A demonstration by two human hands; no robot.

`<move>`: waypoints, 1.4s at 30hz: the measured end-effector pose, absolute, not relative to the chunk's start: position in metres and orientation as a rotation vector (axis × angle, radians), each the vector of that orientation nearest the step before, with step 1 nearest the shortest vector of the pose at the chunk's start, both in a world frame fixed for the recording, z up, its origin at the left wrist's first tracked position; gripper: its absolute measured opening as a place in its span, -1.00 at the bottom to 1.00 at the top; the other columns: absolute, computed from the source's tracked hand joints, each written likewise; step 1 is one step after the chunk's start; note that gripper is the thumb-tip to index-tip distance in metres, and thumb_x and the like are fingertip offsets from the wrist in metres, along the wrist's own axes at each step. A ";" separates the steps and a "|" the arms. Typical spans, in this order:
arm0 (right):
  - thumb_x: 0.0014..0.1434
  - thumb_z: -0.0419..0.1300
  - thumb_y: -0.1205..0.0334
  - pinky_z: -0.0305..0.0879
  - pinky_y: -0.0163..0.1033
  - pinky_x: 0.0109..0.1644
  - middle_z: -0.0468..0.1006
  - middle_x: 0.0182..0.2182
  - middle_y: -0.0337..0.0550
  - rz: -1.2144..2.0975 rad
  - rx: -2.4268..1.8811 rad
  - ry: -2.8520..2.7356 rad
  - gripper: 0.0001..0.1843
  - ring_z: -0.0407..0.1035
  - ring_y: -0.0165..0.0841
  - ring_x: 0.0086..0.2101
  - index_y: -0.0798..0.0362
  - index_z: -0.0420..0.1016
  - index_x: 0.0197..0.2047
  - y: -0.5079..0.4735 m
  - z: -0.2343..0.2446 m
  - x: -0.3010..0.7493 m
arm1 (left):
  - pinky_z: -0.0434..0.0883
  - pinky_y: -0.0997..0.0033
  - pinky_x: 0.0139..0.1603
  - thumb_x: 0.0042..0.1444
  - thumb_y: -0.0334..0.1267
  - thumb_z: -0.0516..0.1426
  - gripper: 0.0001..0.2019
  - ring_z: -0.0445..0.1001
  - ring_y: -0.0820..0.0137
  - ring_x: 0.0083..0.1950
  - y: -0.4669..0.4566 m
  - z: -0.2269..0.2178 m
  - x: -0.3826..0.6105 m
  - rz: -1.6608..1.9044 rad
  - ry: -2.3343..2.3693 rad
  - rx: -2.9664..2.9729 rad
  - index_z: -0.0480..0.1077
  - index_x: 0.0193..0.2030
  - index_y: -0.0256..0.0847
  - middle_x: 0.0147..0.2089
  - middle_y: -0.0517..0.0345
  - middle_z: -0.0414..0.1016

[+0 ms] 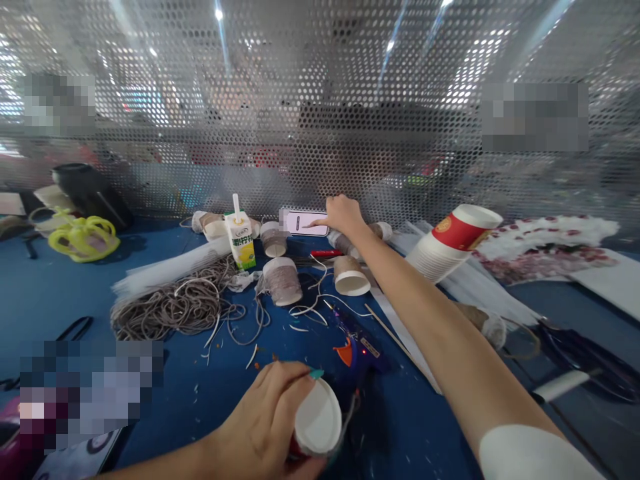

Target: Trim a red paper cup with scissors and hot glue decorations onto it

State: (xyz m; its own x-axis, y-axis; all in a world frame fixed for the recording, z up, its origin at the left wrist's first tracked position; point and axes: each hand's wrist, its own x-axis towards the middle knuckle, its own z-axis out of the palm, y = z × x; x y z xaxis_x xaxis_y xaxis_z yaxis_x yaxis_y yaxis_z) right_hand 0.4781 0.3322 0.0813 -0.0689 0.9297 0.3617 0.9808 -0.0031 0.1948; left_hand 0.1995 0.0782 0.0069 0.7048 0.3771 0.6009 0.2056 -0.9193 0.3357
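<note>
Near the front of the table, my left hand is closed around a paper cup, whose white round end faces up. A little red shows on the cup's side, and a thin strand runs beside it. My right hand reaches far forward to a phone propped at the back. One digit stretches across its lit, pale screen, while the other fingers curl above it. A glue gun with an orange trigger lies ahead of the left hand. Just beyond are a cup wound with yarn and a tan-wrapped cup.
Heaped grey-brown cord lies left of centre, beside a drink carton with a straw. A stack of paper cups leans behind my right forearm. Scissors lie at right, a yellow crown-shaped piece at left. Perforated metal closes the back.
</note>
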 end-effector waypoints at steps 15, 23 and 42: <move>0.12 0.01 -0.19 0.04 0.09 0.01 0.39 -0.02 0.19 -0.560 -1.897 -2.341 -0.44 0.20 -0.04 0.00 0.15 0.50 -0.18 0.327 0.063 0.453 | 0.38 0.03 0.03 -0.06 -0.25 0.19 -0.26 0.25 0.09 0.08 0.078 -0.002 0.196 0.862 0.470 2.529 -0.13 0.19 -0.27 0.05 -0.24 0.16; -0.07 0.19 -0.20 0.19 0.00 -0.10 0.54 -0.32 0.20 -0.185 -1.965 -1.960 -0.48 0.36 0.02 -0.14 0.17 0.52 -0.41 0.313 0.104 0.474 | 0.31 -0.03 0.10 0.03 -0.34 0.12 -0.39 0.24 0.12 0.12 0.081 0.004 0.199 0.915 0.699 2.284 -0.11 0.16 -0.21 0.07 -0.20 0.13; 0.04 -0.19 -0.38 0.38 -0.16 -0.33 0.55 -0.38 -0.11 0.746 -1.342 -1.158 -0.31 0.45 -0.25 -0.30 0.02 0.42 -0.21 0.134 0.096 0.377 | 0.12 0.11 0.22 0.07 -0.10 0.09 -0.61 0.17 0.22 0.23 0.130 0.080 0.199 1.459 0.709 1.318 0.17 0.05 -0.08 0.16 0.03 0.19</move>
